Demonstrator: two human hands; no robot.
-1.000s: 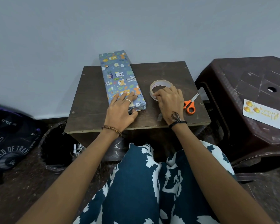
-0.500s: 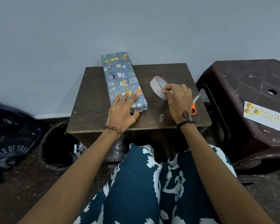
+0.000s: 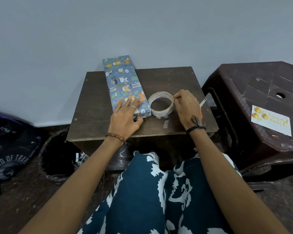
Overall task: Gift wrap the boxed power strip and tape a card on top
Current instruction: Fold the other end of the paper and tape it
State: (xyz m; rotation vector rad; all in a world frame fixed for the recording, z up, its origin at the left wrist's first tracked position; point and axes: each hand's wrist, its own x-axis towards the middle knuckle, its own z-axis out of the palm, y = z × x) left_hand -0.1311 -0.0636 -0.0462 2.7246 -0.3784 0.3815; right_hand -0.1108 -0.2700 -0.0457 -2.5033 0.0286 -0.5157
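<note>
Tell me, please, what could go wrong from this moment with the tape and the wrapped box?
1. The wrapped box sticks out past the table's far edge; only the left hand steadies it, so it might shift.
2. The right hand pinches the tape roll at its rim; the tape may tear unevenly.
3. The card lies away on the stool, needing a reach.

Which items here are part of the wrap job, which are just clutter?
Job: wrapped box, tape roll, card, scissors, left hand pressing the box, right hand pinching the tape.
Clutter: backpack, bin, stool.
</note>
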